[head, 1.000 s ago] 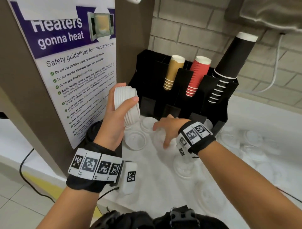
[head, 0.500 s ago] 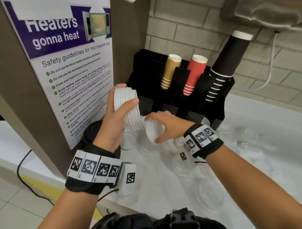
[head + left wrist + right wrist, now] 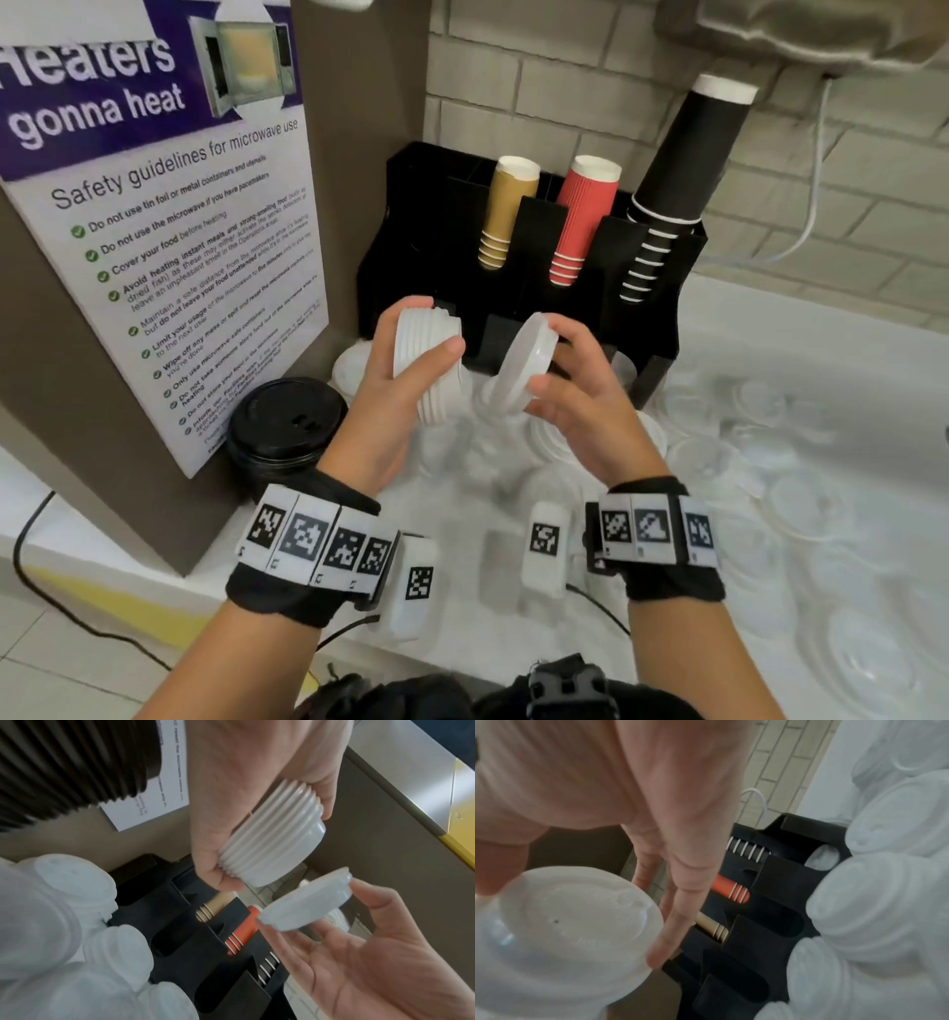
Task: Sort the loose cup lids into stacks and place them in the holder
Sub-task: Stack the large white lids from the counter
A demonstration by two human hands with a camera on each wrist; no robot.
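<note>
My left hand (image 3: pixel 411 360) grips a stack of white lids (image 3: pixel 429 365), held on its side above the counter; the same stack (image 3: pixel 272 841) shows in the left wrist view. Just to its right, my right hand (image 3: pixel 552 360) pinches a single white lid (image 3: pixel 524 360) between thumb and fingers, tilted with its top facing the stack and a small gap between them. That single lid (image 3: pixel 308 902) (image 3: pixel 572 923) also appears in both wrist views. Behind both hands stands the black holder (image 3: pixel 411 216) with its lower slots.
The holder carries tan cups (image 3: pixel 506 210), red cups (image 3: pixel 580 221) and black cups (image 3: pixel 683 169). A stack of black lids (image 3: pixel 287 426) stands at the left by the poster panel (image 3: pixel 154 231). Several loose white and clear lids (image 3: pixel 801 503) cover the white counter.
My right hand picked a lid off the counter, lifted it and turned it on edge beside the stack. The left hand kept holding the stack nearly still.
</note>
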